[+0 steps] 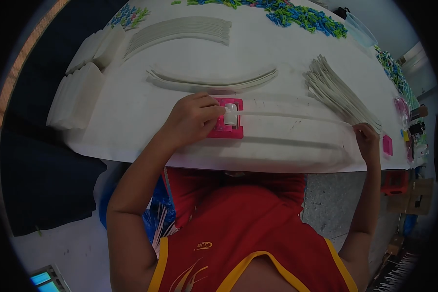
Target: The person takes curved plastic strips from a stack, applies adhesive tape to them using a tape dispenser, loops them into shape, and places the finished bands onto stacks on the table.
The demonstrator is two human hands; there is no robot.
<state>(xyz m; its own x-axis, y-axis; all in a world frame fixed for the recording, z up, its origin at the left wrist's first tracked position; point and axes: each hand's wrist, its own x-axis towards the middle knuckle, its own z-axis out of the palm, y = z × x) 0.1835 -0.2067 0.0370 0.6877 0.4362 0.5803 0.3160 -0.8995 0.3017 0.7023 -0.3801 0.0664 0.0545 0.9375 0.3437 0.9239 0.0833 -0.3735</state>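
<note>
While both hands point(192, 119) press: one pink jig point(226, 127).

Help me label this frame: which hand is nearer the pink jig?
The left hand: its fingers rest on the pink jig. The right hand is far along the white strip, at the table edge.

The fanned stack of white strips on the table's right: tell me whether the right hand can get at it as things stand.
Probably yes: the right hand lies beside the fanned stack of white strips, with nothing between them.
</note>
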